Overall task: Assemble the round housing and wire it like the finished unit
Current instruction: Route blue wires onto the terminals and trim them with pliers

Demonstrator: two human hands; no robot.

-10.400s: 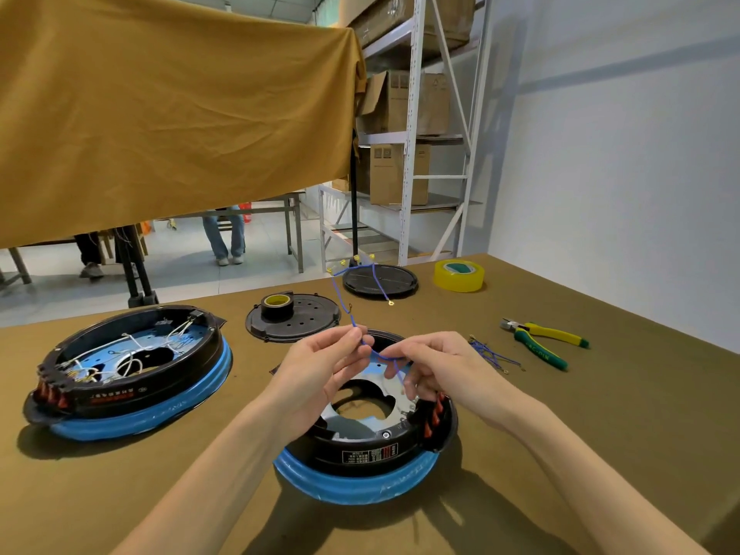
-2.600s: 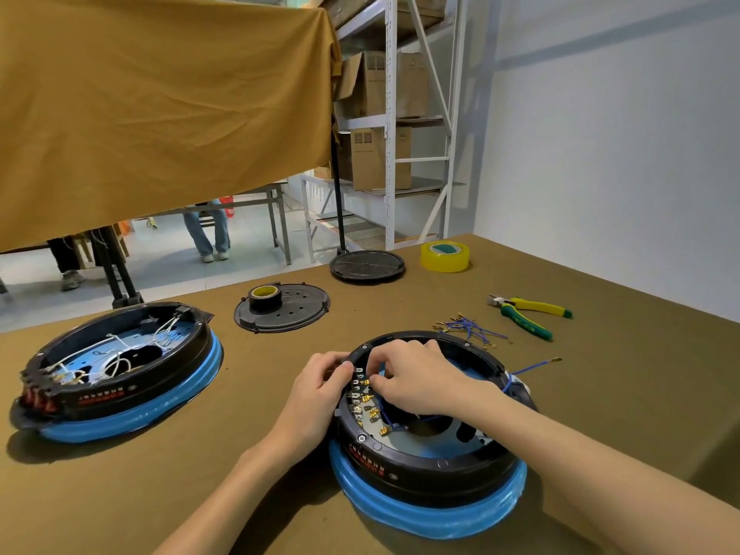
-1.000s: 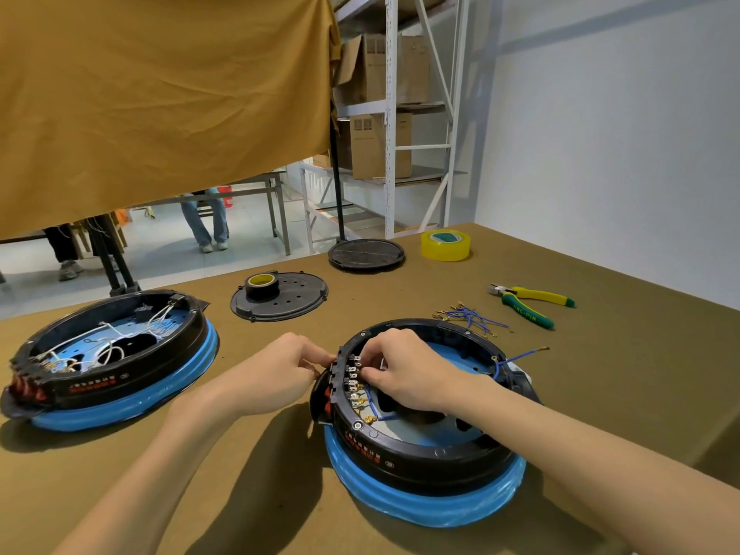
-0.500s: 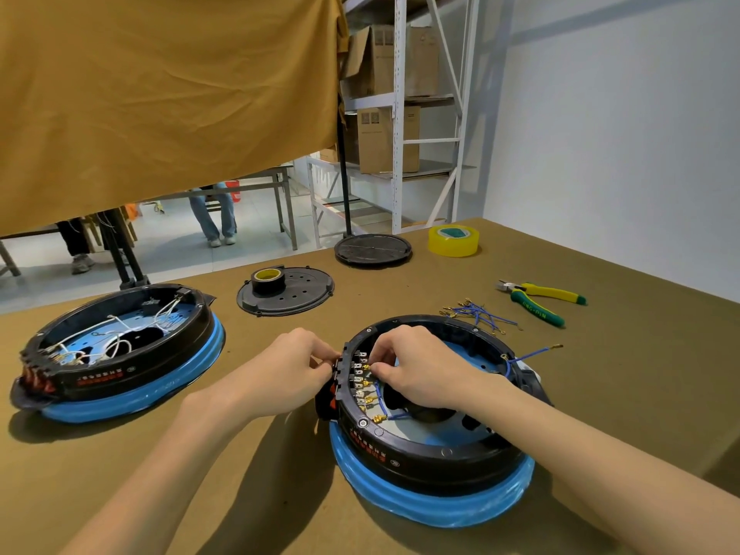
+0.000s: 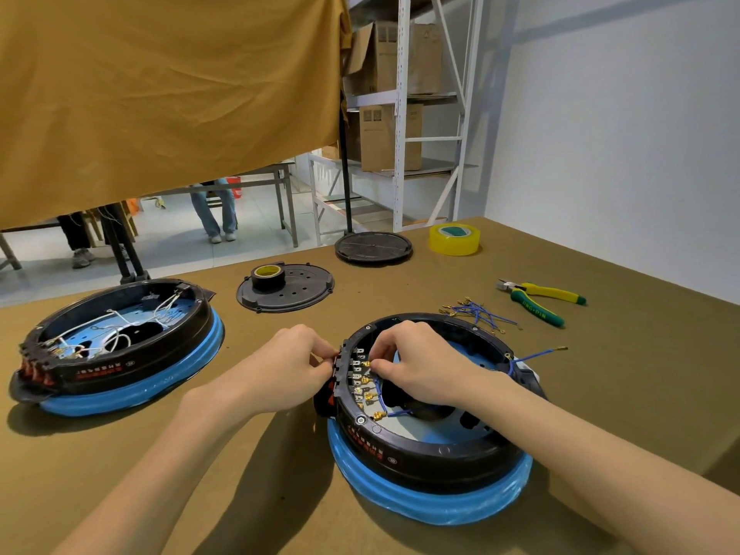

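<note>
Left hand [image 5: 286, 364] and right hand [image 5: 416, 364] curled, fingertips pinching.

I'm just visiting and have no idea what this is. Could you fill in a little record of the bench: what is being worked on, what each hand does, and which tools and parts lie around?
Work piece: round housing, black with a blue ring, blue wires inside
Left hand: grips the outer side of the terminal block
Right hand: pinches at the row of brass terminals
Reference: finished unit with white wires, on the left
Spare parts: blue wire bundle, two black covers
Tools: pliers, yellow tape roll
</note>
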